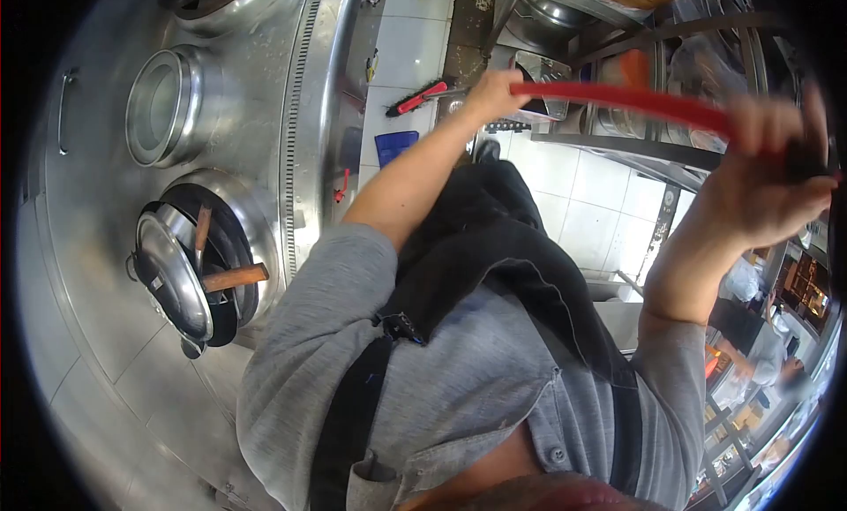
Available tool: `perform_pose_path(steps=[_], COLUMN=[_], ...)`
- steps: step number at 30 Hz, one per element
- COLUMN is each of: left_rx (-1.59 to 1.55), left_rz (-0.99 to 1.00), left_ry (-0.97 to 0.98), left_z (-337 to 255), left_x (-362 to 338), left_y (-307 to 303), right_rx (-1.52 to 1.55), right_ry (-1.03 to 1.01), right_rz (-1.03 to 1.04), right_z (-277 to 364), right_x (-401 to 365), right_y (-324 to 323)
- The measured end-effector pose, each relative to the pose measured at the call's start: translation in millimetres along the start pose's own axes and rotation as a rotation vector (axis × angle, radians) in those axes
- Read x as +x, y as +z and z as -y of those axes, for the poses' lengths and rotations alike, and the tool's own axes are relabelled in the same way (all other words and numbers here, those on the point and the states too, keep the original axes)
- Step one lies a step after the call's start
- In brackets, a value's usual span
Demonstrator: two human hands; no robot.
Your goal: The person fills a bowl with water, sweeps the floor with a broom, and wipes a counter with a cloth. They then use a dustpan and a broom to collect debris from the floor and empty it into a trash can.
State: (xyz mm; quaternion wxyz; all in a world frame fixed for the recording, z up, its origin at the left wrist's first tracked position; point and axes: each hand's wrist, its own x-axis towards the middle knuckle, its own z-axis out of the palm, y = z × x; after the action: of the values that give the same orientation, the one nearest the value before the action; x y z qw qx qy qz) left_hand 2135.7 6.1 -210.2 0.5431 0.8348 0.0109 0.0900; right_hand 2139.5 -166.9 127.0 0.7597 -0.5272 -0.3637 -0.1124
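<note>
My left hand point(494, 96) is closed round the red handle point(618, 96) of a long-handled brush. From that hand a thin metal shaft leads to the red brush head point(418, 98) with dark bristles, low over the white floor tiles. My right hand point(772, 171), blurred by motion, grips the handle's far end near a black part. The handle stretches across between both hands. A blue flat piece point(395, 146), perhaps a dustpan, lies close to the brush head.
At left runs a steel cooking counter point(256, 78) with a round metal pot point(159, 109). A wok point(251, 304) there holds a metal lid and wooden-handled pans. A metal rack point(609, 145) with containers stands at right. Another person point(759, 361) is at far lower right.
</note>
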Motion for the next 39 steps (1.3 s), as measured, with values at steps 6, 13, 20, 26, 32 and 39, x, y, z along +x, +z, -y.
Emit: perform_pose_path(steps=[6, 13, 20, 26, 32, 39], left_rx=[-0.103, -0.142, 0.099, 0.074, 0.074, 0.137], left_rz=[-0.174, 0.017, 0.524, 0.575, 0.71, 0.685], left_ry=[0.169, 0.154, 0.0, 0.105, 0.098, 0.049], left_z=[-3.4, 19.8, 4.4, -12.9, -34.3, 9.8], left_x=[-3.1, -28.1, -71.8, -119.6, -163.5, -179.1], left_y=[70.5, 121.9, 147.6, 179.2, 210.2, 259.1], right_rx=[0.022, -0.418, -0.559, -0.644, -0.564, -0.324], right_ry=[0.148, 0.105, 0.075, -0.012, -0.025, 0.066], right_rz=[0.105, -0.406, -0.69, -0.671, -0.633, -0.588], right_z=[23.0, 39.7, 72.3, 116.5, 157.7, 177.5], right_x=[-32.2, -82.5, -127.2, -180.5, -223.5, -242.6], right_y=[-24.9, -36.9, -52.4, -98.9, -129.7, -149.9])
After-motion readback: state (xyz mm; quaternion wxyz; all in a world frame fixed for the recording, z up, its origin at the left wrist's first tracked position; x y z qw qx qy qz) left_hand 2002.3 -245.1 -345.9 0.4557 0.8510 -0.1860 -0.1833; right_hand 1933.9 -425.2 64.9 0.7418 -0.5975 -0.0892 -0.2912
